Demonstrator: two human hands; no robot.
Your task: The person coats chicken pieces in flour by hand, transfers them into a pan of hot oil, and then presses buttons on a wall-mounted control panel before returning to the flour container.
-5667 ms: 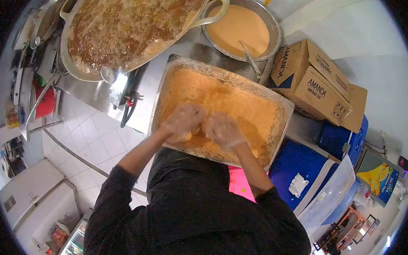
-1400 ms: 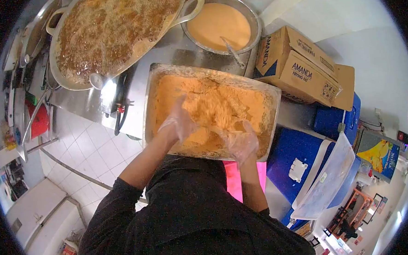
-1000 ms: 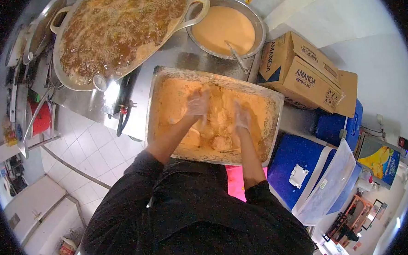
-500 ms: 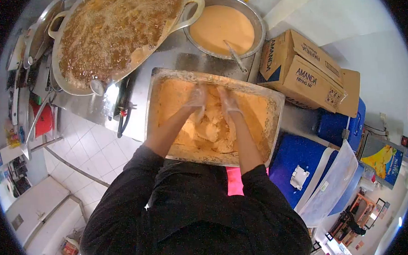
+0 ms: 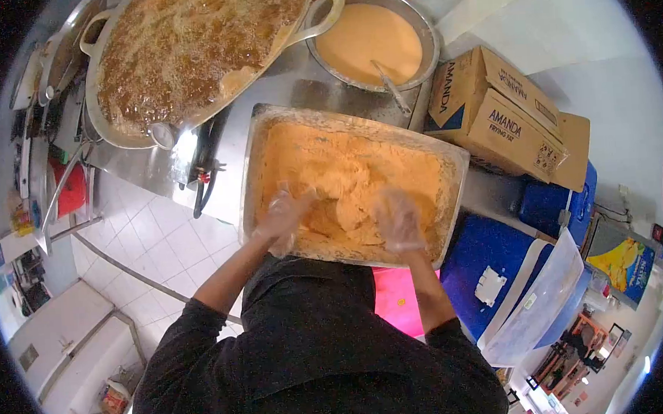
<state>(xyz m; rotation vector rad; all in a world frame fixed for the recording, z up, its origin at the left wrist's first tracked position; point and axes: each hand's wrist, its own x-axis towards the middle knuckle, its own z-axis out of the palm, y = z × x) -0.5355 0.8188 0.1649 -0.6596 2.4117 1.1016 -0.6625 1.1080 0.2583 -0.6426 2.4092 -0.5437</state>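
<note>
Both hands [image 5: 339,218] in orange coating [image 5: 352,168]

Orange crumb coating [image 5: 345,172] is filling a silver metal tray [image 5: 248,166], and clear, flour-dusted gloves are covering the left hand [image 5: 283,215] and right hand [image 5: 398,220]. Black sleeves are showing beside a brown cardboard box [image 5: 503,115], a blue cooler [image 5: 492,262] and bubbling brown oil [image 5: 188,42].

Tray [image 5: 451,201] before wok [image 5: 188,49] and bowl [image 5: 371,40]; box [image 5: 503,119] at right
</note>
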